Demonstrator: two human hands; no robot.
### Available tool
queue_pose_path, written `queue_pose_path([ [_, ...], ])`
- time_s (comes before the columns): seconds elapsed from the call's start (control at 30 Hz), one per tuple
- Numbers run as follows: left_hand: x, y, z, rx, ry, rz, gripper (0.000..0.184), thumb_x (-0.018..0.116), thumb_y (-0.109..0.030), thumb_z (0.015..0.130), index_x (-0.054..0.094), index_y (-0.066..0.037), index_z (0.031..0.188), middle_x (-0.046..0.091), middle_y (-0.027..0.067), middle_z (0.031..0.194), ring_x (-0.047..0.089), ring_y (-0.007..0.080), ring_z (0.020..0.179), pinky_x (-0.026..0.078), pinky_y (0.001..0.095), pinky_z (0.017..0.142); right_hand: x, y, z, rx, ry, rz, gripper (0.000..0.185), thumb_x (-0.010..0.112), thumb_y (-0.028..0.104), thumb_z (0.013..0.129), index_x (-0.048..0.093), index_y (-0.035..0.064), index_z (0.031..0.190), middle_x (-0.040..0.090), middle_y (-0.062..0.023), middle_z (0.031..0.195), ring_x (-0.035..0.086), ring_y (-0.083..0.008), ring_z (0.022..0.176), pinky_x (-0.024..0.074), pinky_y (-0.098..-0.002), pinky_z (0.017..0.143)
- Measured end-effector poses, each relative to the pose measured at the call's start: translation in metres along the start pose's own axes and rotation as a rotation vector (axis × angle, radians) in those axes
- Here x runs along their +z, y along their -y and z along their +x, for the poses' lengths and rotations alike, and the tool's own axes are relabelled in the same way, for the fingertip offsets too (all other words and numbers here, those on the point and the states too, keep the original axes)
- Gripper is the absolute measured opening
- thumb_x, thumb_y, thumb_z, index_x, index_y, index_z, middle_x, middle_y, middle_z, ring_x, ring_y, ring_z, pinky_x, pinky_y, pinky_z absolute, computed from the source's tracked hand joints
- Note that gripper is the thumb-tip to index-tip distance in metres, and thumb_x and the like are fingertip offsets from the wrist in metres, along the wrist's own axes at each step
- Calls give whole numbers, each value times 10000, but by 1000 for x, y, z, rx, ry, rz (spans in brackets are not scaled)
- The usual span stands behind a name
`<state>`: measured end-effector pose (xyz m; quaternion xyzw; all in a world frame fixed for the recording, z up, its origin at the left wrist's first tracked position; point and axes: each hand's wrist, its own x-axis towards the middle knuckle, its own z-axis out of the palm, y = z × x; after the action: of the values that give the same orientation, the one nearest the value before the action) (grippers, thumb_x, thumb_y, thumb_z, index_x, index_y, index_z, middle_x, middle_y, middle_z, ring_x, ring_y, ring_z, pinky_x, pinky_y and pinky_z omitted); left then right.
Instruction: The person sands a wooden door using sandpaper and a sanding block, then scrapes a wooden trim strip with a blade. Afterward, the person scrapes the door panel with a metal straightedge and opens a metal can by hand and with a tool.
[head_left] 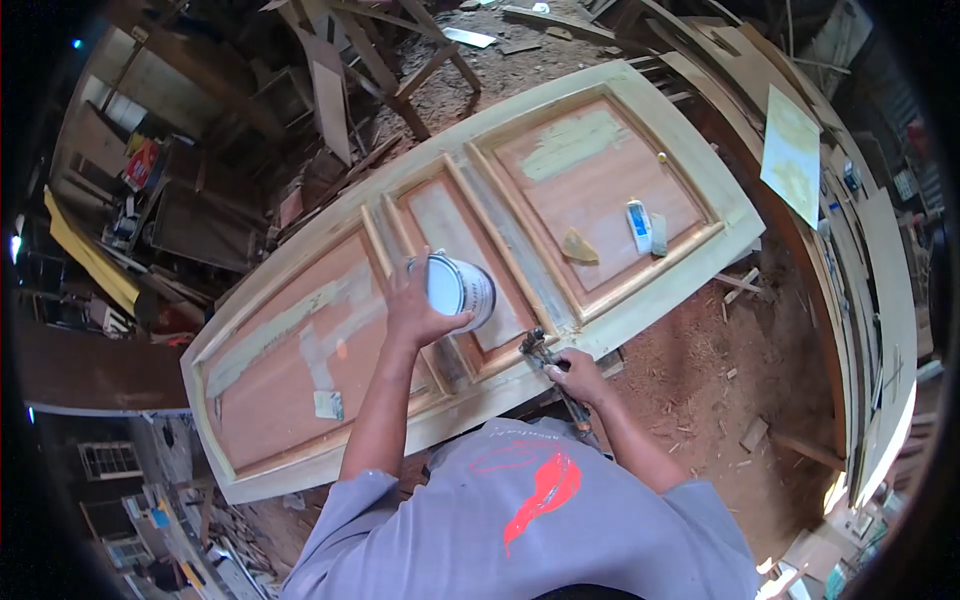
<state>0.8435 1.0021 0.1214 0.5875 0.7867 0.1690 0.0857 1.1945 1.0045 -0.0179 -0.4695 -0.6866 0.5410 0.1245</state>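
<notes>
panelled wooden board (580, 195), pale-framed. on it lie: one blue-and-white tube (638, 226); one greyish piece (659, 236) just beside the tube; one tan scrap (579, 247) near the tube; one pale square (328, 404) well apart from it.

Two hands: left hand (412, 305), right hand (578, 376). One can (460, 288), one hammer (537, 348). One wooden door (692, 150), three recessed panels (560, 195). One blue-and-white tube (638, 226).
</notes>
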Motion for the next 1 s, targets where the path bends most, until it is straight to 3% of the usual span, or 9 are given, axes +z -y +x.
queue_pose_path([
  [0.13, 30, -23, 25, -3, 77, 13, 1269, 949, -562, 509, 440, -126, 1587, 451, 281, 1531, 427, 486, 1433, 400, 561, 1200, 3, -6, -5, -19, -73, -9, 313, 825, 264, 897, 762, -18, 1020, 723, -182, 940, 700, -292, 861, 555, -408, 812],
  [0.27, 54, -31, 34, 7, 118, 20, 1273, 933, -572, 534, 419, -136, 1614, 425, 289, 1562, 392, 491, 1464, 360, 632, 1195, 9, -7, -10, 48, -81, -4, 371, 825, 293, 882, 761, -23, 1066, 735, -214, 1016, 723, -344, 955, 562, -420, 878],
  [0.4, 43, -30, 39, -12, 245, 83, 1335, 916, -638, 545, 379, -83, 1633, 389, 312, 1603, 383, 532, 1481, 351, 663, 1193, 17, -2, -6, 41, -109, 7, 368, 824, 289, 879, 750, -19, 1068, 737, -219, 1002, 725, -351, 951, 563, -427, 874],
  [0.53, 46, -13, 38, 42, 290, 65, 1459, 944, -597, 525, 253, -59, 1692, 291, 396, 1653, 298, 547, 1546, 306, 603, 1263, 17, 6, 6, -7, 0, -7, 261, 809, 235, 885, 756, -10, 957, 727, -147, 897, 703, -241, 842, 549, -374, 773],
  [0.57, 40, -11, 39, 48, 304, 58, 1452, 958, -572, 512, 270, -53, 1681, 327, 394, 1634, 334, 542, 1529, 340, 586, 1248, 21, 2, 10, -37, 1, 40, 234, 797, 221, 895, 754, -7, 929, 713, -106, 832, 675, -189, 778, 536, -354, 723],
  [0.7, 10, -17, 49, 38, 382, -4, 1398, 1001, -508, 460, 375, -41, 1620, 486, 357, 1525, 500, 509, 1411, 486, 557, 1131, 30, 11, 27, -6, 122, 194, 220, 792, 202, 913, 748, -13, 911, 711, -81, 762, 683, -154, 690, 548, -344, 658],
  [0.83, 19, -12, 50, 64, 312, 27, 1343, 1022, -506, 387, 489, -35, 1526, 609, 282, 1367, 628, 448, 1244, 580, 554, 962, 39, 9, 52, -101, 200, 29, 206, 783, 184, 921, 746, -19, 923, 719, -87, 785, 691, -157, 687, 551, -338, 651],
  [1.0, 33, -8, 51, 78, 266, 62, 1297, 1027, -505, 342, 539, -10, 1437, 658, 269, 1267, 667, 442, 1179, 592, 548, 925, 51, 23, 60, -106, 164, -40, 215, 777, 184, 934, 746, -28, 941, 728, -112, 841, 700, -184, 733, 555, -360, 684],
])
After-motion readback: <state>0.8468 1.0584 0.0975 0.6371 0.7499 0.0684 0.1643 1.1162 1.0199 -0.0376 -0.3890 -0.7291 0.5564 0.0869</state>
